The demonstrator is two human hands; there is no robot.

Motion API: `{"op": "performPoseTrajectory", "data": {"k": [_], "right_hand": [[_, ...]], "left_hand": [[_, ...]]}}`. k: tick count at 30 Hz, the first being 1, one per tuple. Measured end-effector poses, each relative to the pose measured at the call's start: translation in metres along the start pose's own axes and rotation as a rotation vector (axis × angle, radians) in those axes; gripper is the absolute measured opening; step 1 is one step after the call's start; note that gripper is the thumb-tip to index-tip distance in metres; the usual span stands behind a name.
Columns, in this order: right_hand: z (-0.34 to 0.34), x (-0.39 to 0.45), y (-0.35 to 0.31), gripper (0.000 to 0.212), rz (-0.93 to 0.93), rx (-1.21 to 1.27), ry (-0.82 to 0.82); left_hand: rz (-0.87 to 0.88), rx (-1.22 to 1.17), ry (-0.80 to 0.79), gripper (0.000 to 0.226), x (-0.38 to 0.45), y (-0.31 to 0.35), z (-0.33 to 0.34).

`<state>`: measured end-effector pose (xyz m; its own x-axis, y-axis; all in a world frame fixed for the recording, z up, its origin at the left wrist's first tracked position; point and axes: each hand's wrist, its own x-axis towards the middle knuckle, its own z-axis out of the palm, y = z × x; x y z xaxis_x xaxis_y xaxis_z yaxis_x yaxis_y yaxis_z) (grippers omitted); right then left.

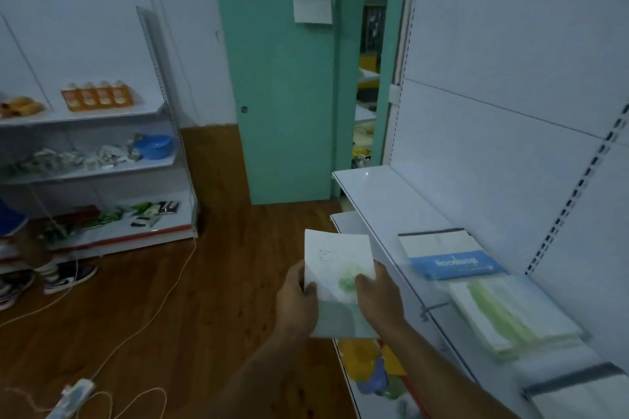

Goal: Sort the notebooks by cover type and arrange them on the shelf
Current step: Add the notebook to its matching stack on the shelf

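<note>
Head view: the white shelf [384,201] runs along the right wall, its back panel pale and slotted; on it, from far to near, lie a blue-banded notebook [452,257], a stack of green-striped notebooks [510,316] just beside it, and a grey-spined notebook [585,391] at the near corner, partly cut off by the frame edge; out over the wooden floor [204,282], in front of the shelf edge, both hands hold a pale notebook with a green print [340,269] tilted up toward the camera; the left hand [297,303] grips its left edge with the thumb on the cover, and the right hand [379,296] holds the right edge with fingers curled over it; this looks like the checking step, reading the cover type before placing; the green print suggests it belongs with the striped stack, so the next move would call for carrying it rightward and laying it flat and square on that pile.
</note>
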<state>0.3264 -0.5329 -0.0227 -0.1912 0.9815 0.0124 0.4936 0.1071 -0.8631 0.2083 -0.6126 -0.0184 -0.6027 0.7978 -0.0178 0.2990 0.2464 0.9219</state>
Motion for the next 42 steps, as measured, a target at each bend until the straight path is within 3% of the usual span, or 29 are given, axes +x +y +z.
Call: {"op": "performPoseTrajectory", "data": {"k": [6,11,20,26,31,37,42], "right_hand": [[-0.034,0.082,-0.001,0.035,0.032,0.011,0.102],[-0.078,0.123,0.033,0.034,0.154,-0.022,0.266],[-0.161,0.120,0.103,0.032,0.500,-0.032,0.668],[-0.159,0.089,0.131,0.041,0.662,-0.084,0.793],[-0.142,0.080,0.146,0.043,0.854,-0.124,0.796],[-0.129,0.091,0.140,0.066,0.964,-0.178,0.822],[-0.121,0.091,0.135,0.038,0.894,-0.504,0.813]], "left_hand": [[0.080,0.001,-0.075,0.042,0.078,0.042,0.054],[0.143,0.002,-0.235,0.040,0.118,0.068,0.123],[0.335,0.026,-0.823,0.045,0.132,0.103,0.248],[0.526,0.156,-1.082,0.041,0.129,0.095,0.296],[0.627,0.352,-1.158,0.042,0.125,0.082,0.318],[0.715,0.429,-1.139,0.040,0.124,0.076,0.322],[0.772,0.503,-1.066,0.046,0.119,0.079,0.317]]}}
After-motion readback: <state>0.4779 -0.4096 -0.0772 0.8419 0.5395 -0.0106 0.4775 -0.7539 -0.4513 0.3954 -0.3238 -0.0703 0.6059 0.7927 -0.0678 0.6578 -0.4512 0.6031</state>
